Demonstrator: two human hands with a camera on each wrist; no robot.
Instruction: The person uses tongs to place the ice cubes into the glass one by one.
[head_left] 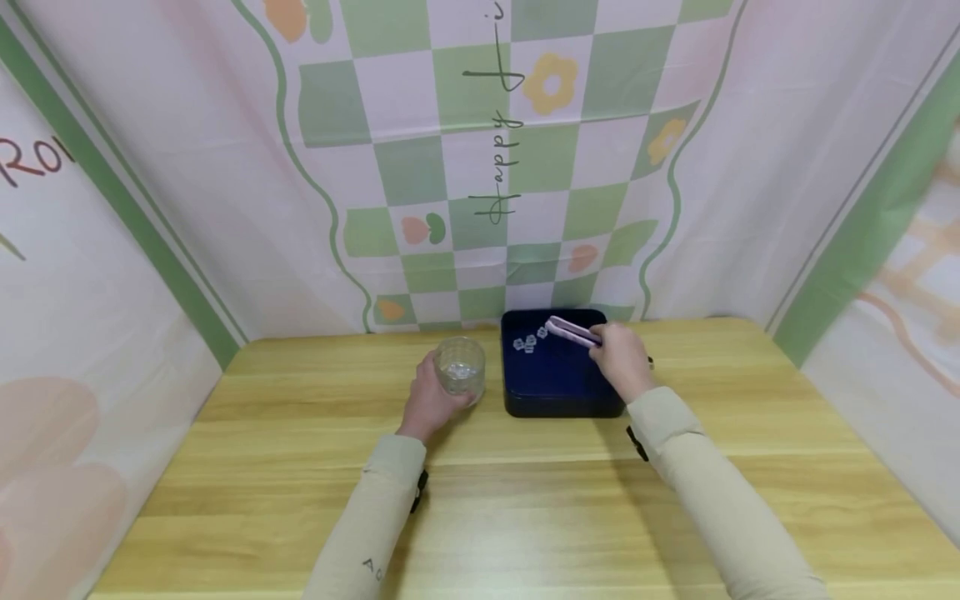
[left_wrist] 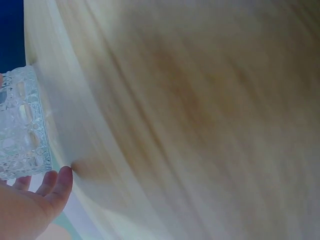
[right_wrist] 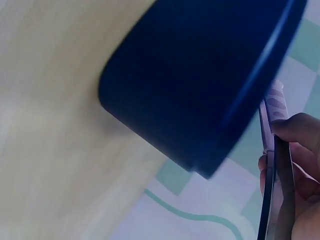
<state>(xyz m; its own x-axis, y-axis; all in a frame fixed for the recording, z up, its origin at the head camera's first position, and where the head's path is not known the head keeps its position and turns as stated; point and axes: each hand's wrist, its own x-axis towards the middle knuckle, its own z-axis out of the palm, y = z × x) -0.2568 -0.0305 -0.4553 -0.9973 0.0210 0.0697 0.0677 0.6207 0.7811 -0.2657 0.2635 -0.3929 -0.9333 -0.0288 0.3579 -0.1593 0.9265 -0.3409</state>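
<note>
My left hand (head_left: 429, 402) holds a clear glass (head_left: 461, 371) on the wooden table, thumb on the near side. In the left wrist view the glass (left_wrist: 22, 125) shows a textured, cut pattern, with fingers (left_wrist: 59, 192) at its side. My right hand (head_left: 621, 358) grips a pair of pinkish tongs (head_left: 573, 331), which reach over a dark blue square tray (head_left: 558, 379). Their tips are right by a small clear cube (head_left: 542, 332). Several more clear cubes (head_left: 525, 343) lie together at the tray's upper left. The right wrist view shows the tongs (right_wrist: 275, 150) between thumb and fingers.
The tray stands at the back of the wooden table (head_left: 510, 517), just right of the glass. Behind it hangs a green and white checked cloth (head_left: 468, 171). Printed fabric walls (head_left: 120, 250) close in both sides.
</note>
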